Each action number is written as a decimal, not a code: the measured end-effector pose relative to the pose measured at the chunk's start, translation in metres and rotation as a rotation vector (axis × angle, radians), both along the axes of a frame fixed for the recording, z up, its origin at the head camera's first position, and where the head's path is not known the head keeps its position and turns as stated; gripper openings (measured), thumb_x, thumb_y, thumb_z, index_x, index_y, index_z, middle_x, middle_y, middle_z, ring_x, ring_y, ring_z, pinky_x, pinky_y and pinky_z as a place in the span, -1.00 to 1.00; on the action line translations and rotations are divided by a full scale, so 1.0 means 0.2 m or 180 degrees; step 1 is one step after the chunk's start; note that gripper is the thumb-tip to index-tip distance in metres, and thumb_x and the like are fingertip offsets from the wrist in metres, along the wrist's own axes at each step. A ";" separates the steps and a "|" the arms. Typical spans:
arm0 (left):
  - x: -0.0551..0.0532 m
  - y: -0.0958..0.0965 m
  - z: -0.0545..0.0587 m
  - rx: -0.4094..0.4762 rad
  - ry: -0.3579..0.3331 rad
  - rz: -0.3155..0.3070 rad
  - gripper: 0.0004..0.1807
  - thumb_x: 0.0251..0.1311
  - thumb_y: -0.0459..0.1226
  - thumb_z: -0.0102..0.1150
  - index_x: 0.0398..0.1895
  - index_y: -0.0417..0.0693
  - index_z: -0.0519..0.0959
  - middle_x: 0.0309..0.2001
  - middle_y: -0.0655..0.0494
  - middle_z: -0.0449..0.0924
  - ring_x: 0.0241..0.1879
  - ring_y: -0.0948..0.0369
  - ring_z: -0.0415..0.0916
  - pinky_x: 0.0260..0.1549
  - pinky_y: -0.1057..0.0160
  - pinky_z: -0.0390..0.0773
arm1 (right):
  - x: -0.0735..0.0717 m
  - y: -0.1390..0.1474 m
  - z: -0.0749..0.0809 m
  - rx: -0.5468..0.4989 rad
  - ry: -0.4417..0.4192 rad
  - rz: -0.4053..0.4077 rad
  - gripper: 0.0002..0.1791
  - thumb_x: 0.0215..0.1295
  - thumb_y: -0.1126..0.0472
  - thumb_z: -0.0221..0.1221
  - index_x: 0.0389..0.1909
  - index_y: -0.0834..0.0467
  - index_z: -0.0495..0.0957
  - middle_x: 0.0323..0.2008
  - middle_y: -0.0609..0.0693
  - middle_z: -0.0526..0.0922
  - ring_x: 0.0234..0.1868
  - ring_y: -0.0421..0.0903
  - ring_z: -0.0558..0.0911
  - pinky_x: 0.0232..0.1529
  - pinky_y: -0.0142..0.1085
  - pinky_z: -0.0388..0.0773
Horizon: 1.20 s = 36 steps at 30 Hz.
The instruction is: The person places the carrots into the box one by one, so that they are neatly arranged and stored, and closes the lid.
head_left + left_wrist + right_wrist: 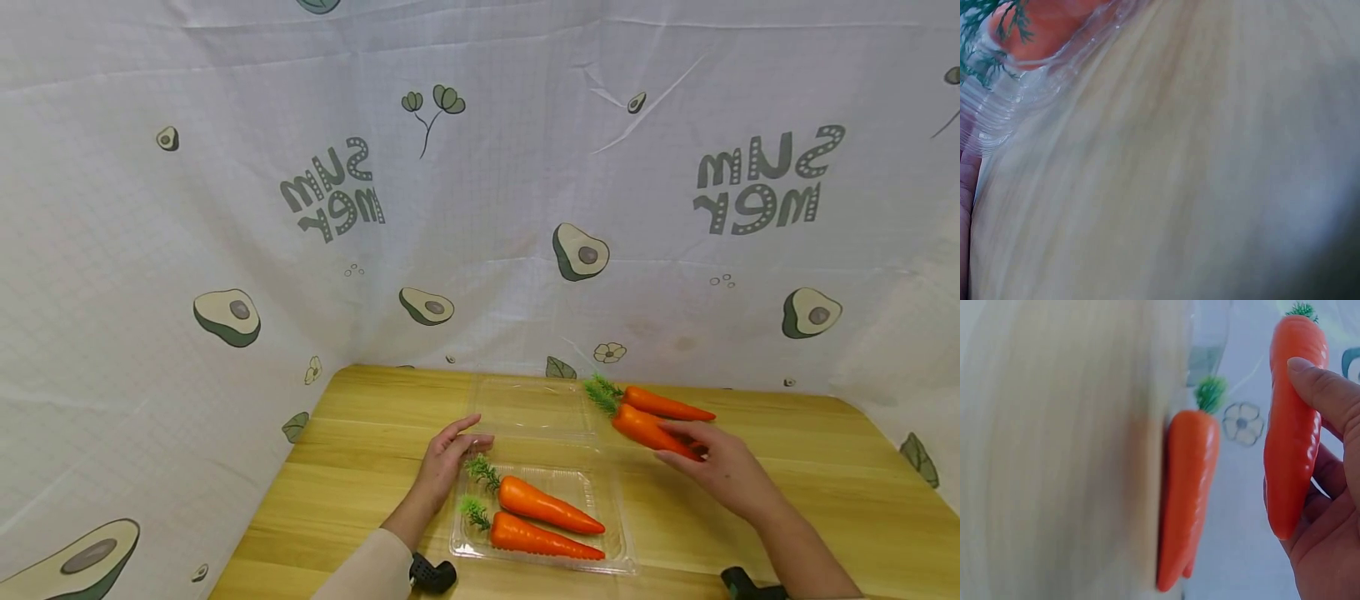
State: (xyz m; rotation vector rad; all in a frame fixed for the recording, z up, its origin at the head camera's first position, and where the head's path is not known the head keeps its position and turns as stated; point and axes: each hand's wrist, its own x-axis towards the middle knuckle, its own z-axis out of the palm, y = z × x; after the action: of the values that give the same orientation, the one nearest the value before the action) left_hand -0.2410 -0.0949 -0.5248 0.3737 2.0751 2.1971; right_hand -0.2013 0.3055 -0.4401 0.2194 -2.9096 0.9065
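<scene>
— Largest down. What could go wrong?

— White cloth printed with avocados, hanging behind: no trouble, I judge. Yellowish wooden bench: looks smooth, so a knocked carrot might roll. Shallow clear plastic box, its clear lid laid open behind: looks light from where I sit. A hard push at the far left corner could skid it.

— Hands?

— Left hand at that corner, fingers straight and spread; whether they press, I can't tell. Right hand right of the box, thumb and fingers pinching a glossy orange tapered carrot.

— Grip risk?

— Slick skin plus taper, I'd guess: squeezed too far down, it could slip out.

— Others?

— Another orange carrot lies on the bench just behind; a low sweep could bump it. Two more, rear carrot and front carrot, lie in the box, tips right; a jolt would shift them.

— Smallest?

— Feathery green tops by the box's left wall: could snag on my left fingers.
</scene>
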 end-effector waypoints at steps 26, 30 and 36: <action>-0.01 0.00 -0.01 0.0035 -0.0065 0.0038 -0.52 0.58 -0.34 -0.24 0.48 -0.26 0.33 0.16 -0.38 0.62 0.10 0.06 0.69 0.10 0.37 0.55 | 0.06 -0.29 0.10 -0.0158 0.0460 0.0588 -0.58 0.17 0.04 0.46 0.06 0.02 0.72 -0.20 -0.19 0.68 -0.25 -0.38 0.52 -0.29 -0.44 0.59; -0.01 0.00 -0.02 0.0041 -0.0081 0.0036 -0.52 0.58 -0.33 -0.22 0.48 -0.26 0.33 0.17 -0.40 0.61 0.14 -0.04 0.67 0.12 0.36 0.54 | 0.06 -0.32 0.10 -0.0204 0.0466 0.0692 -0.59 0.18 0.05 0.45 0.06 0.02 0.71 -0.21 -0.21 0.67 -0.26 -0.40 0.53 -0.29 -0.42 0.61; -0.01 0.00 -0.02 0.0067 -0.0103 0.0043 -0.52 0.58 -0.32 -0.21 0.48 -0.25 0.33 0.17 -0.40 0.61 0.17 -0.12 0.64 0.14 0.34 0.54 | 0.07 -0.37 0.09 -0.0281 0.0588 0.0880 -0.62 0.19 0.08 0.45 0.04 0.02 0.71 -0.14 -0.20 0.73 -0.25 -0.41 0.54 -0.28 -0.38 0.63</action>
State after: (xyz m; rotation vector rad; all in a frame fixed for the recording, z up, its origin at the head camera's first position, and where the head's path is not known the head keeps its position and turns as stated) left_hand -0.2428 -0.0946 -0.5282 0.3247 2.0456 2.2190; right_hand -0.1875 0.2315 -0.4221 0.6739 -2.7038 0.9895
